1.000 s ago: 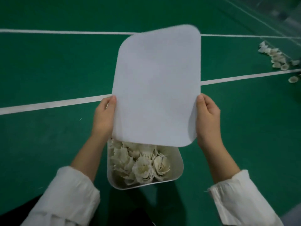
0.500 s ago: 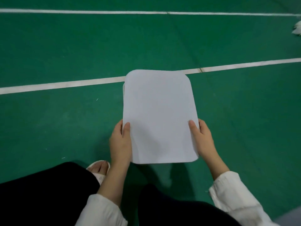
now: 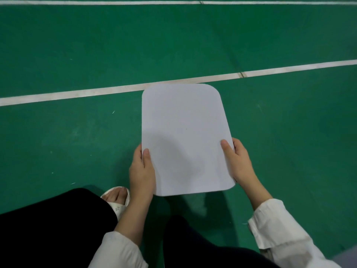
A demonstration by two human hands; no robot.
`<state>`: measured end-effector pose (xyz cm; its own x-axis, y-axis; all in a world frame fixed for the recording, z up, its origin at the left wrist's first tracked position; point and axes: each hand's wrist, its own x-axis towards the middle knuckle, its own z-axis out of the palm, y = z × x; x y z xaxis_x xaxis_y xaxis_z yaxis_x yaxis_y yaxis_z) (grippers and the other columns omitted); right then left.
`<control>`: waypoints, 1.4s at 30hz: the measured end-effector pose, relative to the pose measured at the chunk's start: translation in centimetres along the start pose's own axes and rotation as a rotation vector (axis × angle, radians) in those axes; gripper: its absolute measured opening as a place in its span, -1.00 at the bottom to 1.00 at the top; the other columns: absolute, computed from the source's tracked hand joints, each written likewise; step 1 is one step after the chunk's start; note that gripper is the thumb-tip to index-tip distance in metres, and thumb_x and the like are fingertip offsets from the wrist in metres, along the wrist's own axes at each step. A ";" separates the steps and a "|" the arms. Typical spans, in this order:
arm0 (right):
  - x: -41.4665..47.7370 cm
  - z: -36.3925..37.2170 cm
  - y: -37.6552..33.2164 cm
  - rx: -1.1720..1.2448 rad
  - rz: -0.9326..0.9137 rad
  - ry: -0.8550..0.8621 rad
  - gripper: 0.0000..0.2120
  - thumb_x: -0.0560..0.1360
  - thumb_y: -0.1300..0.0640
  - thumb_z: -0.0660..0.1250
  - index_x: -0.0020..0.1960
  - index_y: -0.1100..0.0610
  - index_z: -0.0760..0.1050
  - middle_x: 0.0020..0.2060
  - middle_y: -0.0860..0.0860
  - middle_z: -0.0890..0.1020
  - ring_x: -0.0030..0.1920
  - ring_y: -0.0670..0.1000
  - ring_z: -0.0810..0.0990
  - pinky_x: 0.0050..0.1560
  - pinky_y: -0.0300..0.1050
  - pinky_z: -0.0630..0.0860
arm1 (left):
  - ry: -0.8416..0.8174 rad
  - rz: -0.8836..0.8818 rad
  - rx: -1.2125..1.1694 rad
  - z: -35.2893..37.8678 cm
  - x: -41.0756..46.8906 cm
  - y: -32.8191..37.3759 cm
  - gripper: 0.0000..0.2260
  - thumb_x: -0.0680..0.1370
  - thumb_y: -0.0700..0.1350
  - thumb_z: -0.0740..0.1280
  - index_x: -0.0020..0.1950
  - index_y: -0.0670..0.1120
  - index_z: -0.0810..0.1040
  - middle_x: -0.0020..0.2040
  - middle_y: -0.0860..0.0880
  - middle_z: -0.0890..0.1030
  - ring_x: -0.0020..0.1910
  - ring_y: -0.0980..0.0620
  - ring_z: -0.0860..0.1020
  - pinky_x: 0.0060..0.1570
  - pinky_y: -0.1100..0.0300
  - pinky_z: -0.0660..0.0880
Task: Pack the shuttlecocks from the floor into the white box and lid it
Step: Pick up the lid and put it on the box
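A white lid (image 3: 185,138), flat with rounded corners, fills the centre of the frame, its top face turned up to the camera and its far edge just touching the white court line (image 3: 77,92) that crosses the green floor (image 3: 77,45) from the left edge to the right. The left grip (image 3: 142,171) holds the lid's lower left edge: the thumb (image 3: 146,157) lies flat on the top face, and the fingers wrap down the side, out of sight. The right grip (image 3: 239,163) holds the lower right edge the same way, thumb (image 3: 227,149) on top and fingers curled behind the rim. Both grips are narrow and closed on the lid.

The lid hides whatever is under it, so it cannot be told whether it sits on the box; a dark shadow falls on the floor just below its near edge.

A second white line (image 3: 96,2) runs along the top of the frame. At lower left, a foot in a white sandal (image 3: 117,206) rests on the floor beside black trousers (image 3: 48,229). White sleeves (image 3: 280,229) cover both forearms at the bottom of the frame.
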<state>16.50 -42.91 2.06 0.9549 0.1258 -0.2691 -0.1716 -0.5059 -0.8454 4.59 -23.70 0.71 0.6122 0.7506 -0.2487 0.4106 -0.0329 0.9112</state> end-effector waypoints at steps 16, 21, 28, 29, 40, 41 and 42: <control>5.9 0.0 -2.2 0.220 0.041 -0.246 -0.69 0.56 0.02 0.21 0.26 0.11 0.38 0.10 -0.03 0.59 0.03 -0.05 0.61 -0.06 -0.14 0.54 | -0.202 -0.046 0.054 1.6 8.9 3.5 -0.66 0.63 0.03 0.01 0.36 -0.07 0.29 0.14 0.03 0.42 0.09 0.02 0.39 0.06 0.18 0.25; 11.8 1.5 -4.9 0.228 0.040 -0.278 -0.64 0.60 -0.01 0.11 0.33 0.11 0.33 0.15 -0.05 0.55 0.01 -0.15 0.57 -0.19 -0.32 0.51 | -0.213 -0.048 0.018 3.1 15.4 6.0 -0.65 0.63 0.03 0.06 0.36 -0.09 0.32 0.22 -0.04 0.46 0.18 -0.04 0.44 0.19 0.11 0.35; 17.0 2.6 -7.0 0.206 0.023 -0.254 -0.69 0.57 0.00 0.18 0.24 0.11 0.42 0.05 -0.01 0.60 -0.09 -0.10 0.61 -0.24 -0.27 0.53 | -0.227 -0.100 -0.136 4.3 19.0 6.8 -0.83 0.61 0.03 0.13 0.01 0.00 0.46 -0.05 0.03 0.53 -0.06 0.03 0.48 0.06 0.11 0.44; 17.3 2.8 -7.0 0.210 0.011 -0.256 -0.71 0.57 0.00 0.18 0.23 0.10 0.43 0.02 -0.03 0.61 -0.11 -0.13 0.61 -0.25 -0.28 0.52 | -0.225 -0.093 -0.144 4.3 18.9 6.8 -0.83 0.61 0.03 0.12 -0.02 0.01 0.46 -0.07 0.05 0.53 -0.07 0.05 0.49 0.03 0.15 0.43; 18.2 2.8 -6.7 0.257 -0.028 -0.195 -0.75 0.58 0.09 0.17 0.16 0.16 0.52 -0.03 -0.02 0.64 -0.09 -0.09 0.63 -0.14 -0.28 0.55 | -0.252 -0.066 -0.126 4.5 19.5 5.7 -0.71 0.58 0.06 0.21 0.18 -0.08 0.52 0.11 -0.06 0.61 0.07 -0.05 0.58 0.18 0.00 0.47; 18.2 2.8 -6.8 0.237 -0.034 -0.188 -0.76 0.58 0.08 0.17 0.12 0.16 0.53 -0.08 -0.03 0.64 -0.13 -0.10 0.63 -0.17 -0.30 0.56 | -0.254 -0.063 -0.133 4.6 19.6 5.8 -0.71 0.56 0.06 0.23 0.18 -0.07 0.53 0.10 -0.07 0.62 0.07 -0.06 0.58 0.17 -0.03 0.47; 18.3 2.9 -6.8 0.212 -0.043 -0.181 -0.76 0.58 0.07 0.17 0.08 0.17 0.55 -0.12 -0.03 0.64 -0.16 -0.09 0.61 -0.18 -0.30 0.56 | -0.246 -0.060 -0.117 4.7 19.8 5.9 -0.71 0.56 0.06 0.25 0.17 -0.07 0.53 0.09 -0.06 0.62 0.05 -0.06 0.59 0.16 -0.02 0.48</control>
<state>34.39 -34.65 1.56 0.9066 0.3036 -0.2932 -0.1973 -0.3094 -0.9303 22.29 -12.10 -0.36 0.7407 0.5654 -0.3629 0.3790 0.0944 0.9206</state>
